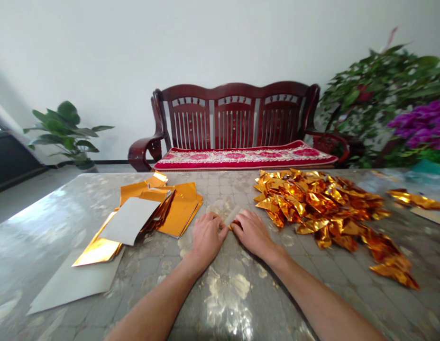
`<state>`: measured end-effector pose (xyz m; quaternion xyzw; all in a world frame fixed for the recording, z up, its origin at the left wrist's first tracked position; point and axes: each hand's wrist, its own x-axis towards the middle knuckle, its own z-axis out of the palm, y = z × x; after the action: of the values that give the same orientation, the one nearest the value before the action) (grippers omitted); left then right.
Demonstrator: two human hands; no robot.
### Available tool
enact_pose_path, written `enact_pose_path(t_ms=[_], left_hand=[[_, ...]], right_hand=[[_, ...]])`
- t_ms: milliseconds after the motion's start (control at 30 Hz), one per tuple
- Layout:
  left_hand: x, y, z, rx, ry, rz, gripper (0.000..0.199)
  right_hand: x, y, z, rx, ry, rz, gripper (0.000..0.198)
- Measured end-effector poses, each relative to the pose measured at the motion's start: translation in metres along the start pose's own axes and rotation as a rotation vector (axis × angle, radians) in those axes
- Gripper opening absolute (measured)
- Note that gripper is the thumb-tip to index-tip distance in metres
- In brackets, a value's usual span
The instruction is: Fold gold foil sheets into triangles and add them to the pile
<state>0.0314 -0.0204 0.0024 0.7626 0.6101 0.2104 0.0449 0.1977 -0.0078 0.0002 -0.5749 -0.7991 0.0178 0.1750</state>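
Paper (233, 216) is midway between the table's (227, 289) left and right edges, short of the far edge. The left hand (207, 232) and right hand (252, 232) pinch it, fingers curled. Loose sheets (179, 208) lie toward the far left corner; folded foil pieces (319, 201), toward the far right.

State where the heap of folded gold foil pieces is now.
In the head view, the heap of folded gold foil pieces lies on the right side of the floral tabletop, just right of the right hand and nearer than the wooden bench.
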Motion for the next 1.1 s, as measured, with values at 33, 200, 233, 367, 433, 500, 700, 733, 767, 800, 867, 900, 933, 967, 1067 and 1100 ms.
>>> enact_pose_path(t_ms=[33, 200, 233, 367, 433, 500, 700, 733, 767, 800, 867, 900, 933, 967, 1067, 1100], left_hand=[[0.000, 0.000, 0.000, 0.003, -0.001, -0.006, 0.016], [0.000, 0.002, 0.000, 0.028, -0.001, -0.011, 0.016], [0.000, 0.002, 0.000, 0.029, 0.000, -0.010, 0.015], [-0.002, 0.002, 0.000, 0.019, 0.013, 0.012, 0.013], [-0.002, 0.002, 0.000, 0.013, 0.015, 0.040, 0.010], [-0.002, 0.001, 0.001, 0.008, 0.017, 0.077, 0.007], [-0.005, 0.003, 0.001, 0.019, 0.049, 0.139, 0.009], [-0.005, 0.003, 0.001, 0.024, 0.055, 0.136, 0.008], [-0.005, 0.003, 0.000, 0.028, 0.060, 0.129, 0.008], [-0.005, 0.004, 0.000, 0.032, 0.062, 0.123, 0.008], [-0.005, 0.004, -0.001, 0.047, 0.054, 0.120, 0.007], [-0.004, 0.005, -0.002, 0.058, 0.044, 0.126, 0.008], [-0.004, 0.005, -0.002, 0.069, 0.030, 0.136, 0.009], [-0.004, 0.005, -0.002, 0.081, 0.014, 0.149, 0.011], [-0.005, 0.006, -0.001, 0.116, -0.014, 0.193, 0.017], [-0.005, 0.006, -0.001, 0.134, -0.010, 0.212, 0.019]], right_hand=[[0.000, 0.000, 0.000, 0.005, 0.003, 0.004, 0.016], [-0.001, 0.000, 0.001, 0.012, 0.015, 0.008, 0.015], [-0.001, 0.000, 0.002, 0.010, 0.016, 0.008, 0.015], [0.000, 0.001, 0.004, 0.011, 0.032, 0.024, 0.014], [0.000, 0.003, 0.004, 0.027, 0.039, 0.044, 0.014], [0.001, 0.004, 0.004, 0.054, 0.037, 0.063, 0.017], [0.003, 0.009, 0.004, 0.122, 0.040, 0.067, 0.019], [0.004, 0.010, 0.004, 0.131, 0.041, 0.067, 0.019], [0.004, 0.010, 0.004, 0.141, 0.040, 0.067, 0.019], [0.004, 0.010, 0.004, 0.149, 0.036, 0.069, 0.020], [0.004, 0.011, 0.005, 0.162, 0.028, 0.077, 0.021], [0.005, 0.011, 0.005, 0.169, 0.025, 0.079, 0.022], [0.005, 0.012, 0.005, 0.174, 0.025, 0.078, 0.023], [0.005, 0.012, 0.006, 0.180, 0.027, 0.074, 0.023], [0.005, 0.013, 0.006, 0.189, 0.034, 0.058, 0.021], [0.005, 0.013, 0.006, 0.190, 0.033, 0.058, 0.020]])
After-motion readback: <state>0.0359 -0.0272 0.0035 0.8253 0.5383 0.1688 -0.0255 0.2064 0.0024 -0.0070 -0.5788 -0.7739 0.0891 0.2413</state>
